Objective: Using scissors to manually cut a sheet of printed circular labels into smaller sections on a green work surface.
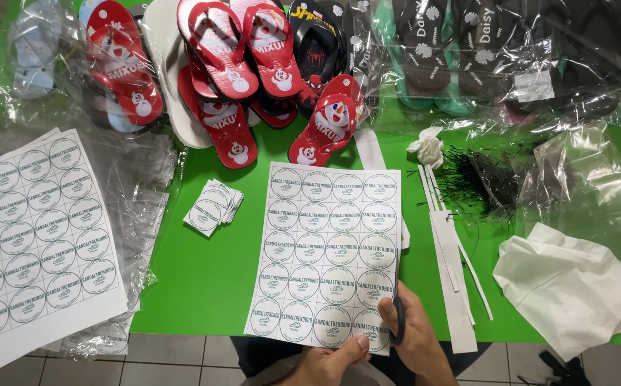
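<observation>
Green laminate is seen across the whole surface (203, 279), on which everything else is laid. At twelve o'clock a heap of red flip-flops (239, 78) printed with snowman figures is piled, with dark pairs in clear bags (468, 50) at one o'clock. At nine o'clock a stack of uncut label sheets (35, 236) is spread over crumpled clear film. At three o'clock folded white paper bags (568, 286) are set, and above them a tangle of black tag fasteners (475, 179). Narrow white paper offcuts (450, 264) are strewn just right of centre.

At the centre, reaching down to six o'clock, the sheet of round stickers (328, 254) is held. Its bottom edge is pinched by the left hand (328, 364), thumb on top, the grip closed on the paper. The black-handled scissors (398, 322) are held by the right hand (418, 339) at the sheet's lower right edge; only the handle is shown, so whether the blades are open cannot be told. A small stack of cut labels (214, 206) is set at ten o'clock.

A slanted cut could be made through a printed circle if the loosely held sheet is allowed to sag or swing. The left thumb could be nicked, since it is placed near the cutting line.
</observation>
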